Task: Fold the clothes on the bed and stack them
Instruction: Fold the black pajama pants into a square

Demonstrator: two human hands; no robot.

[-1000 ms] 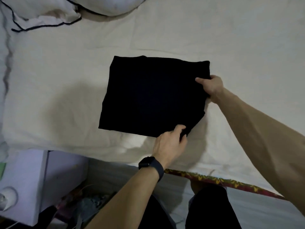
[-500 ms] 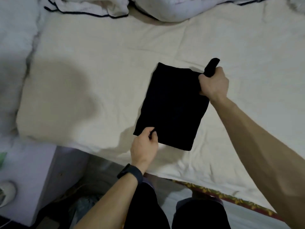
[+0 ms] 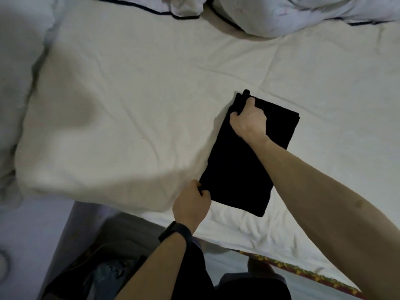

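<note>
A black garment lies folded into a narrow rectangle on the cream bed sheet, close to the bed's near edge. My right hand grips its far left corner, fingers curled round the fabric edge. My left hand, with a dark watch on the wrist, pinches the near left corner. No other loose clothes or stack show in view.
A white duvet with dark piping is bunched along the far side of the bed. A pale blanket lies along the left. Below the bed edge stand a light cabinet and floor clutter.
Both hands carried the garment's right edge over to the left, folding the wide black square in half into a narrow rectangle. The hands now hold its left corners.
</note>
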